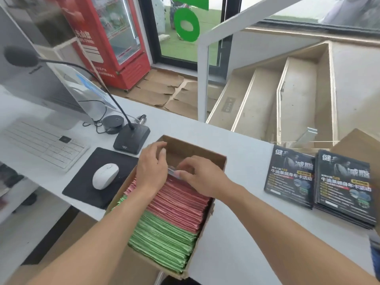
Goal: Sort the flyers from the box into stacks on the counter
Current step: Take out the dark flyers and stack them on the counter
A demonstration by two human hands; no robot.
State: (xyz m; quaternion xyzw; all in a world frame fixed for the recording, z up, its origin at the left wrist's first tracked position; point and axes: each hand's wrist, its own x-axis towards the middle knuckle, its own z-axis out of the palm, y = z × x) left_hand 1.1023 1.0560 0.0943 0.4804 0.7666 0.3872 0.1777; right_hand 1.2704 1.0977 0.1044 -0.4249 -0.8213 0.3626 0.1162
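A cardboard box stands on the white counter, packed with flyers on edge: red ones toward the far end, green ones at the near end. Both my hands are inside the box at the far end of the red row. My left hand has curled fingers against the front flyers. My right hand pinches the top edges of a few flyers. Two stacks of black flyers lie side by side on the counter at the right.
Left of the box lie a white mouse on a black mouse pad, a gooseneck microphone base and a white keyboard. A monitor stands behind. Beyond the counter's far edge are stairs and a red fridge.
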